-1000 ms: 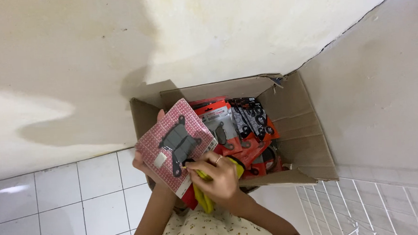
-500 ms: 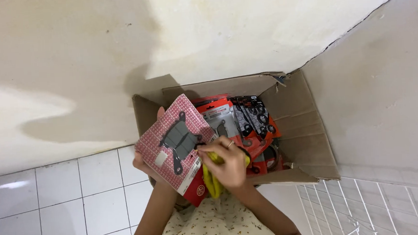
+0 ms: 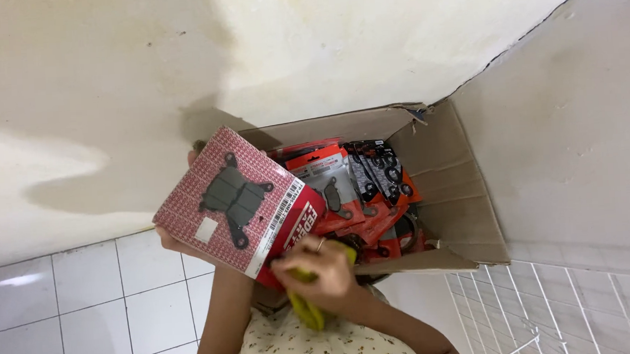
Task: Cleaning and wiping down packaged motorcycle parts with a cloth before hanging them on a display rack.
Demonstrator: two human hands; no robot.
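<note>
My left hand (image 3: 178,241) holds a flat red-patterned package (image 3: 239,202) from behind; dark brake-pad shapes show on its face. It is raised and tilted in front of an open cardboard box (image 3: 451,191). My right hand (image 3: 320,274) is shut on a yellow cloth (image 3: 309,310) and presses it against the package's lower right edge. Inside the box stand several red and black blister packs (image 3: 362,189) of similar parts.
A stained cream wall (image 3: 251,51) fills the upper view, with a corner line on the right. White floor tiles (image 3: 70,312) lie at lower left. A white wire rack (image 3: 545,308) sits at lower right beside the box.
The red package has come up closer to the camera. My right hand with the yellow cloth has moved along the package's lower edge.
</note>
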